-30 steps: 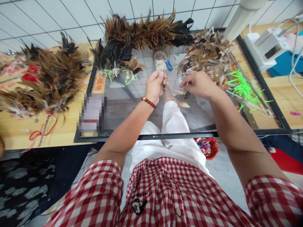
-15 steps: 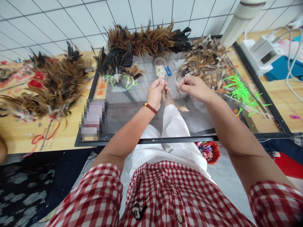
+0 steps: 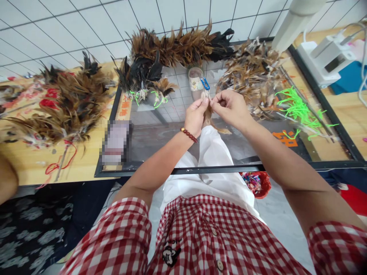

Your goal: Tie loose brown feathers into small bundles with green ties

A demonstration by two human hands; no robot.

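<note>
While both hands meet over the middle of the black-framed glass tabletop [image 3: 177, 170], left hand [image 3: 196, 116] is curled tight around a small bunch of tan-brown feathers [image 3: 210, 116], quill ends up, tips trailing down. Right hand [image 3: 229, 107] pinches narrowly at the bunch's top, fingertips touching it. Loose brown feather pile [image 3: 252, 74] lies far right; bright green plastic ties [image 3: 298, 109] lie beside it.

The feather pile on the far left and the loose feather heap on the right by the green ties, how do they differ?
The left pile lies on bare wood, darker brown and black, with red cord among it. The right heap lies on the glass panel, paler and more tangled, beside green ties. Both are brown feathers, and neither hand touches them.
</note>
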